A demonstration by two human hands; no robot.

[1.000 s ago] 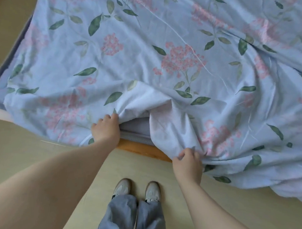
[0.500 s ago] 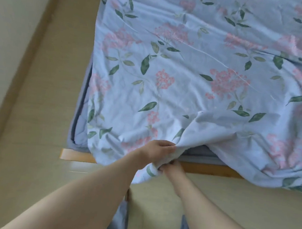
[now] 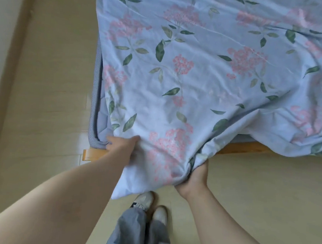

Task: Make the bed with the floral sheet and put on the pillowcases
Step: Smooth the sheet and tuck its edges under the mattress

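Observation:
The floral sheet (image 3: 197,76), pale blue with pink blossoms and green leaves, lies loose and creased over the bed and hangs over its near edge. My left hand (image 3: 122,144) grips the sheet's edge beside the near left corner of the grey-blue mattress (image 3: 99,125). My right hand (image 3: 196,177) is closed from below on a bunched fold of the sheet hanging off the near edge. The wooden bed frame (image 3: 240,146) shows under the lifted cloth. No pillows or pillowcases are in view.
Beige flooring (image 3: 50,87) runs along the bed's left side up to a wall (image 3: 0,34). My legs in grey trousers and pale shoes (image 3: 145,199) stand on the floor close to the bed's near edge.
My hands, close together half a second ago, have spread apart: the left went toward the mattress corner, the right drew a bunch of sheet down. The view shifted left along the bed.

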